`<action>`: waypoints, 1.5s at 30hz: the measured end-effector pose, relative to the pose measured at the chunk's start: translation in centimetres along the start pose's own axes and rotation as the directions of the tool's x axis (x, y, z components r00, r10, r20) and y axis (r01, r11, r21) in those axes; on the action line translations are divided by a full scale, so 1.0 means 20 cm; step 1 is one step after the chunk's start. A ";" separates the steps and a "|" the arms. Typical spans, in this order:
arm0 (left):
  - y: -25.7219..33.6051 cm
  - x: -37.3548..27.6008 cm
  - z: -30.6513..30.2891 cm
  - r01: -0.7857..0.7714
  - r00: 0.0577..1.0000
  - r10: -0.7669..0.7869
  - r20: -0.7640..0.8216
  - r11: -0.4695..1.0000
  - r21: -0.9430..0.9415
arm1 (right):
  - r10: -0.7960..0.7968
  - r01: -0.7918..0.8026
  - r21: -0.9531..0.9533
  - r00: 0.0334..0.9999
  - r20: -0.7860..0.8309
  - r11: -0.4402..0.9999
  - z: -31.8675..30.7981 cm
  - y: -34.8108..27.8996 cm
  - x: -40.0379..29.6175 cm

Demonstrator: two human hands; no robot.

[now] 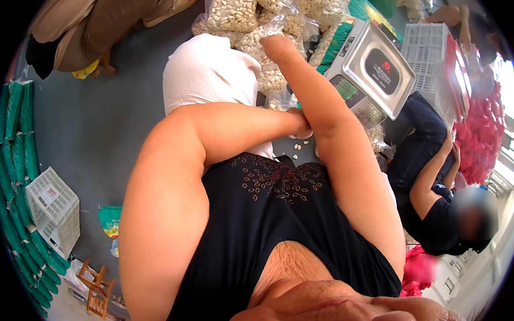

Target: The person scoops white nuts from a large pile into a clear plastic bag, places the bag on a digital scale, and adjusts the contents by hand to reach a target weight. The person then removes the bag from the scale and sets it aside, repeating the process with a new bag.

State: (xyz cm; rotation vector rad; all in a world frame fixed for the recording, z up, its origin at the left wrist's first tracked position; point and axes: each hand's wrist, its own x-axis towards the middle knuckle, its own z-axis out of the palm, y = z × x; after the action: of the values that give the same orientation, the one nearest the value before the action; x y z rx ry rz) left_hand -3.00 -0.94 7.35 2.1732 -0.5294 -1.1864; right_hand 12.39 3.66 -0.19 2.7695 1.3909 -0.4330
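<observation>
My right hand (279,48) is closed at the gathered top of a clear plastic bag of large pale beans (252,44). Lower down, my left hand (300,123) is partly hidden behind my right forearm, its fingers curled near a smaller clear bag (280,100) with beans in it; whether it holds anything does not show. Right of my right forearm stands a digital scale (401,74) with a bare steel pan. More filled bean bags (232,11) are heaped ahead. A white cloth (208,74) covers my left leg.
Loose beans (298,147) lie on the grey floor (84,138). White plastic crates (54,201) stand left and right, beside stacked green sacks (16,110). A co-worker (430,191) sits at right near red net bags (482,137); another person (118,29) is upper left.
</observation>
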 end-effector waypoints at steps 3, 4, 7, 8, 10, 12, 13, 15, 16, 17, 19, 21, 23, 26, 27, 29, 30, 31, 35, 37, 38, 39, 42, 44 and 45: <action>-0.04 0.06 0.02 -0.035 0.999 0.032 0.030 0.996 0.080 | -0.012 0.020 0.097 0.996 -0.090 0.995 0.03 0.02 0.00; -0.04 0.03 0.03 -0.055 0.998 0.059 -0.030 0.991 0.119 | 0.009 0.010 0.156 0.993 -0.122 0.988 0.00 0.00 -0.03; 0.01 -0.07 -0.05 -0.003 0.998 0.006 -0.055 0.999 0.054 | 0.007 0.034 0.215 0.982 -0.189 0.976 -0.17 0.02 -0.14; 0.03 -0.09 -0.07 0.032 0.999 -0.031 -0.032 0.999 0.006 | 0.037 0.057 0.297 0.953 -0.301 0.953 -0.16 0.06 -0.19; 0.03 -0.08 -0.06 0.100 0.994 -0.102 -0.043 0.994 -0.051 | 0.011 0.108 0.289 0.924 -0.383 0.951 -0.32 0.07 -0.32; 0.04 -0.07 -0.05 0.140 0.989 -0.144 -0.036 0.986 -0.092 | 0.068 0.096 0.340 0.895 -0.440 0.935 -0.50 0.08 -0.46; 0.03 -0.05 -0.03 0.162 0.985 -0.166 -0.042 0.982 -0.093 | 0.112 0.069 0.366 0.886 -0.450 0.928 -0.57 0.11 -0.52; 0.01 0.03 0.02 0.197 0.978 -0.202 -0.051 0.976 -0.090 | 0.230 -0.003 0.423 0.843 -0.487 0.906 -0.70 0.17 -0.65; -0.02 0.06 0.06 0.189 0.970 -0.200 -0.137 0.978 -0.089 | 0.250 -0.031 0.405 0.828 -0.501 0.914 -0.76 0.22 -0.70; -0.05 0.10 0.09 0.181 0.955 -0.197 -0.222 0.979 -0.090 | 0.267 -0.057 0.387 0.814 -0.515 0.920 -0.81 0.26 -0.76; -0.01 0.01 0.01 0.200 0.964 -0.221 -0.151 0.970 -0.141 | 0.324 -0.170 0.321 0.788 -0.524 0.932 -0.90 0.35 -0.87; 0.06 -0.04 -0.06 0.219 0.971 -0.232 -0.054 0.960 -0.174 | 0.383 -0.315 0.218 0.756 -0.530 0.924 -1.00 0.44 -1.00; 0.07 -0.06 -0.07 0.237 0.965 -0.252 -0.067 0.955 -0.179 | 0.383 -0.338 0.186 0.744 -0.547 0.922 -0.99 0.60 -1.07; 0.05 -0.03 -0.05 0.207 0.961 -0.238 -0.144 0.957 -0.201 | 0.383 -0.428 0.060 0.728 -0.569 0.902 -0.91 0.80 -1.14; 0.04 -0.02 -0.04 0.213 0.961 -0.240 -0.139 0.959 -0.187 | 0.377 -0.447 0.029 0.716 -0.587 0.894 -0.85 0.87 -1.17; 0.03 0.00 -0.04 0.232 0.958 -0.254 -0.132 0.959 -0.161 | 0.440 -0.481 0.034 0.767 -0.467 0.876 -0.71 0.99 -1.20; 0.03 0.01 -0.03 0.223 0.959 -0.245 -0.144 0.963 -0.153 | 0.500 -0.538 0.045 0.744 -0.444 0.842 -0.64 1.03 -1.23; 0.02 0.02 -0.02 0.217 0.959 -0.239 -0.155 0.965 -0.148 | 0.525 -0.550 0.098 0.707 -0.474 0.829 -0.57 1.04 -1.26; 0.00 0.04 -0.03 0.246 0.964 -0.254 -0.079 0.964 -0.096 | 0.623 -0.520 0.352 0.570 -0.536 0.778 -0.54 0.92 -1.31; 0.00 0.04 -0.04 0.230 0.968 -0.239 -0.078 0.967 -0.107 | 0.679 -0.513 0.448 0.497 -0.540 0.732 -0.59 0.83 -1.33; 0.00 0.04 -0.04 0.224 0.969 -0.233 -0.078 0.968 -0.114 | 0.693 -0.511 0.472 0.471 -0.545 0.718 -0.60 0.81 -1.34; 0.01 0.02 -0.05 0.224 0.967 -0.237 -0.090 0.965 -0.137 | 0.706 -0.506 0.496 0.442 -0.554 0.706 -0.61 0.80 -1.34; 0.04 -0.02 -0.05 0.231 0.958 -0.257 -0.131 0.956 -0.182 | 0.694 -0.489 0.502 0.400 -0.599 0.714 -0.62 0.79 -1.36; 0.03 -0.01 -0.04 0.220 0.958 -0.248 -0.140 0.956 -0.194 | 0.695 -0.490 0.506 0.371 -0.616 0.710 -0.61 0.81 -1.36; 0.03 -0.01 -0.03 0.211 0.959 -0.242 -0.146 0.957 -0.199 | 0.690 -0.493 0.499 0.366 -0.625 0.713 -0.61 0.82 -1.35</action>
State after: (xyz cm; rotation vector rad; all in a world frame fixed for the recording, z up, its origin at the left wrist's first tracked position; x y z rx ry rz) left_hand -2.53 -1.04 8.09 2.1917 -0.0942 -1.1050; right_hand 12.92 -25.88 16.47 3.5252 0.1152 0.8230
